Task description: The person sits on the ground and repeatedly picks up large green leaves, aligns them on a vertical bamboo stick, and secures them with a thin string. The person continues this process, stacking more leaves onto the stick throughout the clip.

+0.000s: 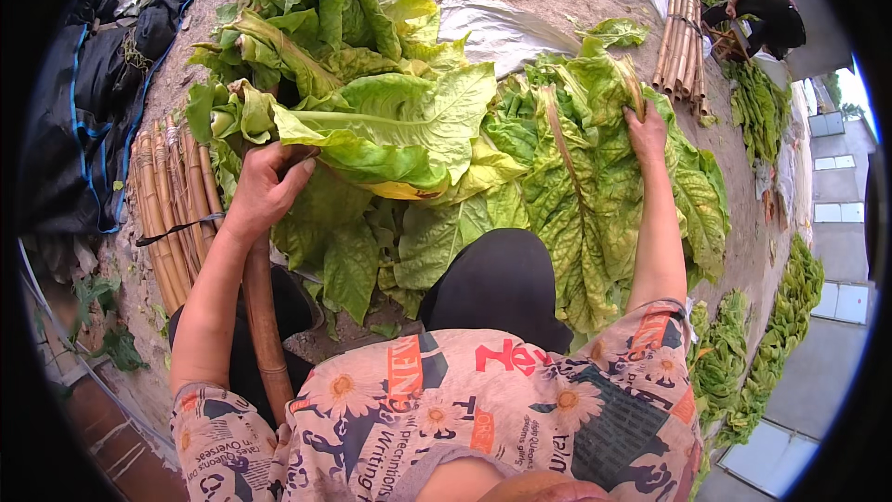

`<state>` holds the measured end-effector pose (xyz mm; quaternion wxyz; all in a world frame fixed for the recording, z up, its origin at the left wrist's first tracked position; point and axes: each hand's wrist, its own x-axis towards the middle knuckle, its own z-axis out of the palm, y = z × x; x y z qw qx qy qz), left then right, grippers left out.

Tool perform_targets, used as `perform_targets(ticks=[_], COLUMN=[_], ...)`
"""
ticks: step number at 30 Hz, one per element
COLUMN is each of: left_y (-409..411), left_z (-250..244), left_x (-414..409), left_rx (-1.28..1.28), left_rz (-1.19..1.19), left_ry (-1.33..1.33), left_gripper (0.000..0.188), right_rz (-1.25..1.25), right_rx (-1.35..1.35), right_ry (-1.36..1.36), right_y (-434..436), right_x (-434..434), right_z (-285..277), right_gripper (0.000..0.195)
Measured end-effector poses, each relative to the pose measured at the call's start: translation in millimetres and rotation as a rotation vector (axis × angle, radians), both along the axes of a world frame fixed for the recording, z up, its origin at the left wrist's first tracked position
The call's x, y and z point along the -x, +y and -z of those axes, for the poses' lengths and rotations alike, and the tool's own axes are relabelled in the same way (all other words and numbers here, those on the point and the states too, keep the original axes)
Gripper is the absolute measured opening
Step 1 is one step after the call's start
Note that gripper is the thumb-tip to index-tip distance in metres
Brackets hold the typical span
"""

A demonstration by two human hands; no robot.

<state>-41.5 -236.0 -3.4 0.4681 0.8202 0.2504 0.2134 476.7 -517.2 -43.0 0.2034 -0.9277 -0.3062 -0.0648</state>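
Observation:
Large green-yellow leaves, apparently tobacco, fill the space before me. My left hand [268, 185] is curled at the stem end of a broad green leaf [390, 118], beside leaves bunched along a bamboo pole [268, 335]. The pole runs from my left side up under them; its far part is hidden. On the right, my right hand [647, 131] grips the brownish stem end of a wrinkled yellow-green leaf [613, 202], over a spread pile of similar leaves [700, 216]. My dark-clad knee [491, 279] lies between the two heaps.
Bundled bamboo poles [167, 202] lie at left beside black sheeting [104, 104]. Another pole bundle [679, 35] is at upper right, near a bent-over person [763, 7]. White sheeting [498, 28] lies beyond the leaves. Rows of leaves [780, 335] line the right edge.

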Motion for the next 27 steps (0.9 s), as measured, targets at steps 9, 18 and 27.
perform_targets(ticks=[9,18,27], left_y=[-3.1,-4.7,2.1], left_z=[-1.1,-2.8,7.8], left_x=[11.5,6.8,4.0], left_rx=[0.035,0.048,0.111], left_rz=[0.012,0.028,0.040], left_ry=[0.054,-0.052,-0.064], left_gripper=[0.021,0.025,0.027], right_rz=[-0.125,0.000,-0.072], right_rx=[0.068,0.410,0.020], right_ry=[-0.077,0.430,-0.249], right_y=[21.4,31.7,-25.9], right_x=[-37.5,-45.7,38.8], right_z=[103.4,108.4,57.3], right_gripper=[0.040,0.060,0.035])
